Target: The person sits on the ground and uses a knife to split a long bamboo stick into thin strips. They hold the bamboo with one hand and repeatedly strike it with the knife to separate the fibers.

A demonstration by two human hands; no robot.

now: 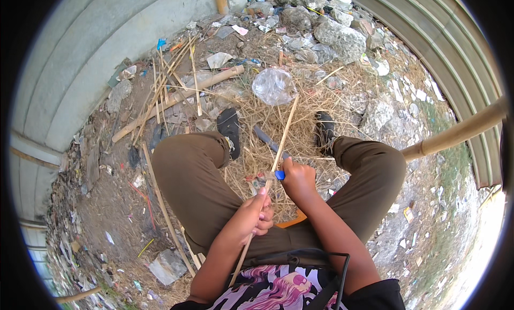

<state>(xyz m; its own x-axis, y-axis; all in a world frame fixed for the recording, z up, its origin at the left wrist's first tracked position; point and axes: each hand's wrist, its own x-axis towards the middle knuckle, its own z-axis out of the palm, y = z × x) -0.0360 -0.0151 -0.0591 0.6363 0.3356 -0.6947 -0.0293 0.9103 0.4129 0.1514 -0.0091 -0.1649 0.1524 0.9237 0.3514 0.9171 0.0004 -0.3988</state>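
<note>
A long, pale bamboo strip runs slantwise between my legs, its far end by a clear plastic bag and its near end at my shirt. My left hand is closed around the strip's lower part, thumb laid along it. Just beyond, my right hand grips a blue-handled knife; its short blade appears to lie across the strip, and most of its handle is hidden in the fist. Behind the strip a flat grey blade-like piece rests on the straw, partly covered.
Dry straw and shavings cover the ground between my shoes. A bamboo pole and several thin strips lie ahead left. Rocks stand at the back. A thick bamboo pole slants at my right, near a corrugated wall.
</note>
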